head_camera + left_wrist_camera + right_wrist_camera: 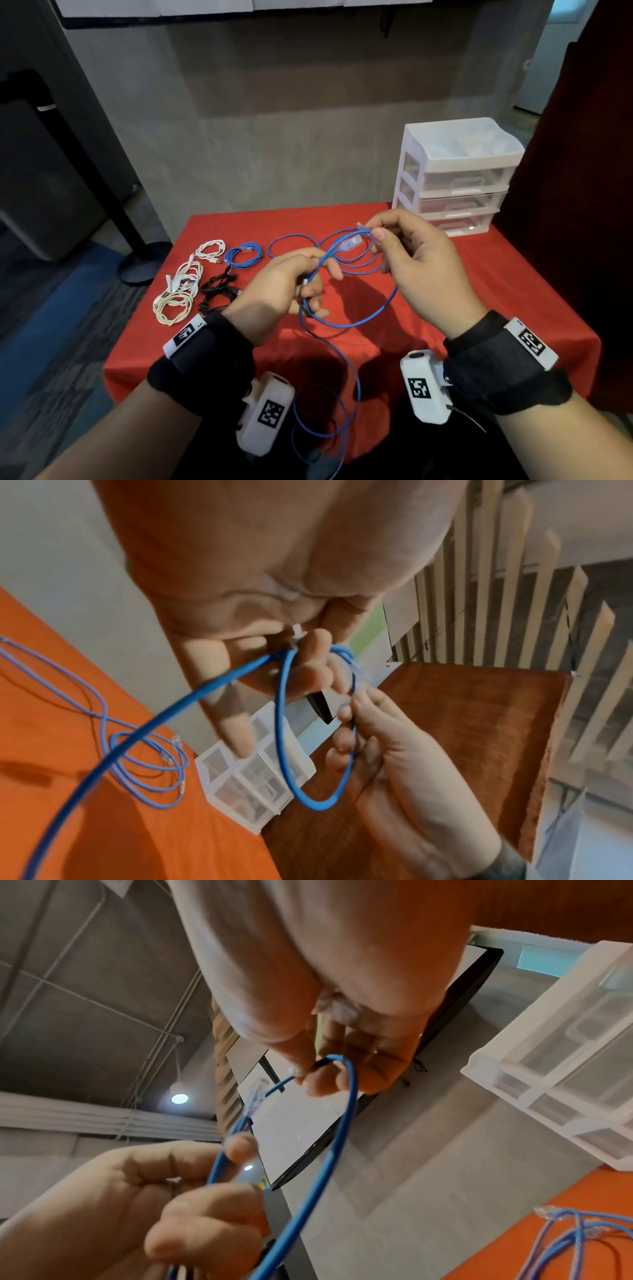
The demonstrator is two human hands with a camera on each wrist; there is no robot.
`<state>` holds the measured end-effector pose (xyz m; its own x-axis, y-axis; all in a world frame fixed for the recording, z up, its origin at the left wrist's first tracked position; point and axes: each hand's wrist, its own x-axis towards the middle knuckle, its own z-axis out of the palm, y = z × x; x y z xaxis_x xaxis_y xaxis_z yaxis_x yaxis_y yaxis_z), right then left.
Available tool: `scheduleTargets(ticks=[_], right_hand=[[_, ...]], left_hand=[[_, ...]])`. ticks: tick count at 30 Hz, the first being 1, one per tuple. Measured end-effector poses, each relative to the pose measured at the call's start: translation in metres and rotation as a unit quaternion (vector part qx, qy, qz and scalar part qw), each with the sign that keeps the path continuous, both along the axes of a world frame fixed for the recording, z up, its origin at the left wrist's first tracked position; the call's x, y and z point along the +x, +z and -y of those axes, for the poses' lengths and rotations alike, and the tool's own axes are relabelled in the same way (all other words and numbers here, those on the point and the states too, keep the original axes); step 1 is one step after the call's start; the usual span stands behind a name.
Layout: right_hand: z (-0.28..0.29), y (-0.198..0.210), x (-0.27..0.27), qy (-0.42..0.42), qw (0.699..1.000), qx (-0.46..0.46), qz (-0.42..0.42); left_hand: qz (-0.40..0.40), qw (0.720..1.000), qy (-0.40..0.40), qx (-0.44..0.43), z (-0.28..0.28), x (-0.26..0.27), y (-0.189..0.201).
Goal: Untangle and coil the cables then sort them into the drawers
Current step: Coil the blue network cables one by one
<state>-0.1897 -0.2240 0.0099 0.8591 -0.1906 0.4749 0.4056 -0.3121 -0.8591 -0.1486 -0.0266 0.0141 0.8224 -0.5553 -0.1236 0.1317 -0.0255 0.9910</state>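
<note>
Both hands hold one blue network cable [371, 313] above the red table [496, 274]. My left hand [308, 284] grips a bunch of its strands, fingers curled round them. Thumb and forefinger of my right hand [375, 233] pinch the cable just behind its clear connector [349, 244], which points back toward the left hand. A loop hangs between the hands, and the rest trails off the table's front edge. In the right wrist view the cable [342, 1137] bends over the pinching fingertips [308, 1074]. The left wrist view shows the same loop [282, 737].
A white three-drawer unit [455, 178] stands at the back right, drawers closed. A loose blue cable [291, 238] lies behind the hands. At the left lie a coiled blue cable [244, 255], white cables [185, 277], a cream coil [173, 308] and a black cable [219, 291].
</note>
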Motion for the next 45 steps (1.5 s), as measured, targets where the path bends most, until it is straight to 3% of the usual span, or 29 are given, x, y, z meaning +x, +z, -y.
scheduleTargets(ticks=[6,9,13,17,21,23,26,29,36,41,45], right_hand=[[-0.002,-0.015,0.0,0.034,0.997,-0.055,-0.044],[-0.009,-0.012,-0.003,0.043,0.993,-0.109,-0.015],[-0.012,-0.006,0.0,0.055,0.995,-0.075,-0.02],[-0.006,-0.002,0.0,0.155,0.981,-0.103,-0.045],[-0.007,-0.001,-0.001,0.165,0.982,-0.075,-0.045],[-0.01,-0.008,-0.001,0.155,0.986,0.003,-0.063],[-0.021,-0.027,-0.01,0.21,0.96,0.089,-0.162],[-0.035,-0.049,-0.021,0.268,0.937,0.073,-0.211],[-0.032,-0.056,-0.022,0.229,0.936,0.067,-0.257],[-0.028,-0.047,-0.027,0.225,0.957,-0.026,-0.178],[-0.019,-0.036,-0.036,0.237,0.952,-0.099,-0.164]], left_hand=[[-0.035,0.992,0.044,-0.115,0.0,-0.004,-0.002],[-0.011,0.995,0.063,-0.083,0.004,-0.006,-0.009],[0.033,0.997,0.044,-0.055,0.006,-0.006,-0.013],[0.106,0.994,-0.006,-0.014,0.0,-0.002,-0.007],[0.077,0.995,-0.052,-0.029,0.0,-0.007,-0.004],[0.029,0.995,-0.007,-0.095,0.001,-0.007,0.001],[-0.034,0.98,0.042,-0.191,0.0,-0.001,0.012],[-0.062,0.974,0.055,-0.209,-0.003,0.004,0.014],[-0.05,0.98,0.108,-0.162,-0.017,0.006,0.009],[-0.113,0.942,0.193,-0.251,-0.032,0.028,0.005],[-0.087,0.925,0.249,-0.272,-0.047,0.046,0.011]])
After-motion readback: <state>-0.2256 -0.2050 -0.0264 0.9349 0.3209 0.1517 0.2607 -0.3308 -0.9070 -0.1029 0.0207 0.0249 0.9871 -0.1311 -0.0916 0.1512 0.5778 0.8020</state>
